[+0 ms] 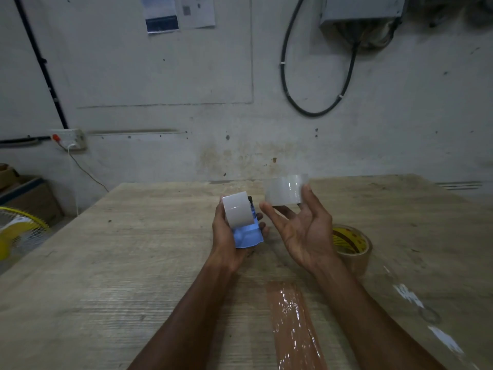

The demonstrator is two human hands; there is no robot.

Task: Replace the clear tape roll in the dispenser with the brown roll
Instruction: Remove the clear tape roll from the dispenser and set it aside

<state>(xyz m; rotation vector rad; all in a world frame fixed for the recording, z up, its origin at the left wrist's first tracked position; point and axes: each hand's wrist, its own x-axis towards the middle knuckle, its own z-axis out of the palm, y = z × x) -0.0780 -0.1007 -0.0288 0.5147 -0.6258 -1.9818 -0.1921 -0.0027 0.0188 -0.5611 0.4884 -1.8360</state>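
My left hand (226,236) grips a blue tape dispenser (248,236) above the wooden table (133,263). A white cylinder (237,210) sits on top of the dispenser. My right hand (301,231) is palm up just to its right. It pinches the clear tape roll (286,190) between thumb and fingertips, apart from the dispenser and slightly blurred. The brown tape roll (352,244) lies flat on the table behind my right wrist, partly hidden by it.
A strip of brown tape (293,324) is stuck to the table near the front edge. A clear strip with white marks (426,316) lies at the right. A yellow fan (18,233) and cardboard boxes (29,193) stand left of the table. The wall is close behind.
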